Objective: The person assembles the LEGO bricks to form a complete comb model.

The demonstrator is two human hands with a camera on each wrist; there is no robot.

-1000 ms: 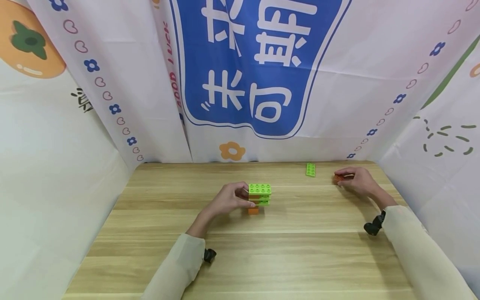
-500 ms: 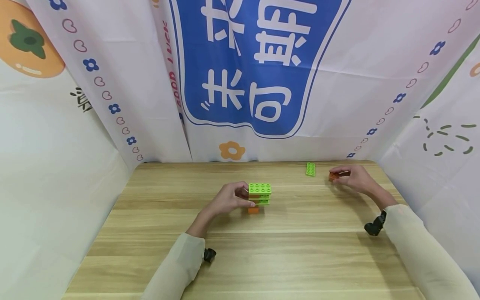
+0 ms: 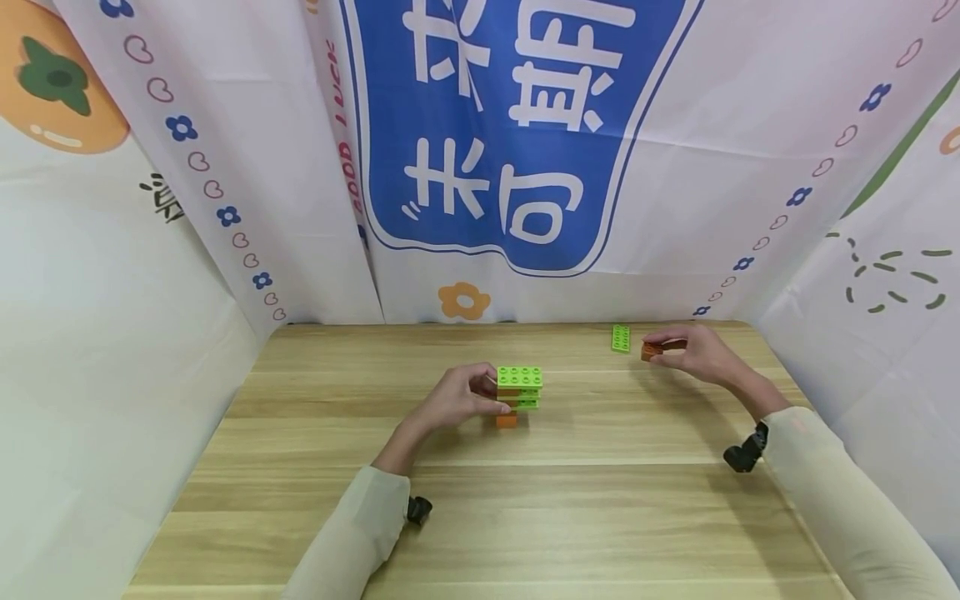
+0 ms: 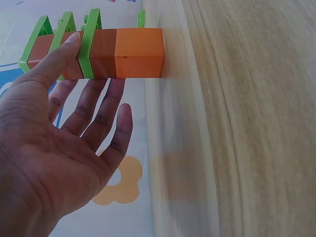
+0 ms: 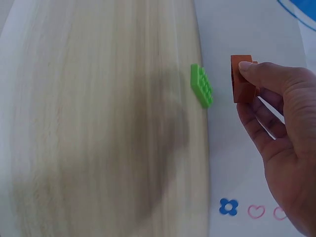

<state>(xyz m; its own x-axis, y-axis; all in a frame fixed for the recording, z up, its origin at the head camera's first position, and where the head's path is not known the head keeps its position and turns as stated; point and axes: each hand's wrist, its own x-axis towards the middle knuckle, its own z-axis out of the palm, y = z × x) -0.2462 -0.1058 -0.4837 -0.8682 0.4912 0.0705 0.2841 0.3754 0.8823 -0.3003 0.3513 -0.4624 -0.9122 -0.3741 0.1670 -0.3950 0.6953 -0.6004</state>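
Near the middle of the table stands a stack of toy building bricks [image 3: 519, 377], green plates alternating with brown bricks above an orange brick [image 4: 139, 53] at its foot. My left hand [image 3: 457, 400] grips this stack from the left, thumb on the near side and fingers behind. In the right wrist view, a brown brick [image 5: 243, 79] is pinched between the thumb and fingers of my right hand [image 5: 289, 108], held above the table. Just left of that hand, in the head view, a loose green studded plate [image 3: 621, 338] lies by the back edge.
The wooden table [image 3: 480, 517] ends at a white printed cloth [image 3: 315, 283] hanging upright behind it, with further cloth along both sides. Each forearm carries a small black wrist camera [image 3: 745, 451].
My right hand has moved left with the brown brick, closer to the loose green plate. The left hand and the stack have stayed in place.
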